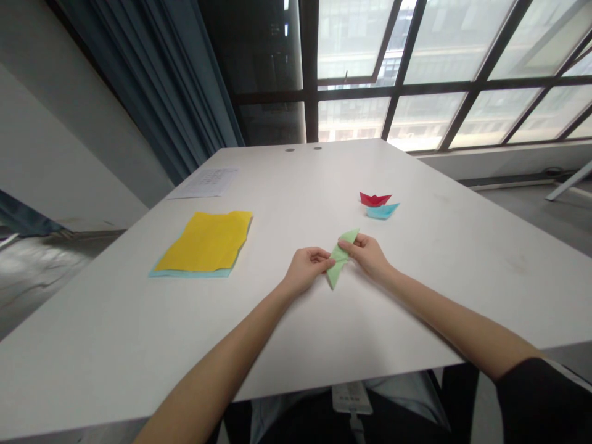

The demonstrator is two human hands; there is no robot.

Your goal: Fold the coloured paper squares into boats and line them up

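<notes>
Green folded paper [340, 254] — pinched by left hand [303, 270] and right hand [371, 256] — slants near a blue boat [382, 212].

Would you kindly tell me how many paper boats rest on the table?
2: the red boat and, on its near side, the blue boat, both beyond the right hand, which holds green paper.

Printed sheet [206, 183] lay on table [296, 179] nr L edge; blue curtain [161, 74] hung beyond; dk-framed windows [354, 37] stood past far end.
</notes>
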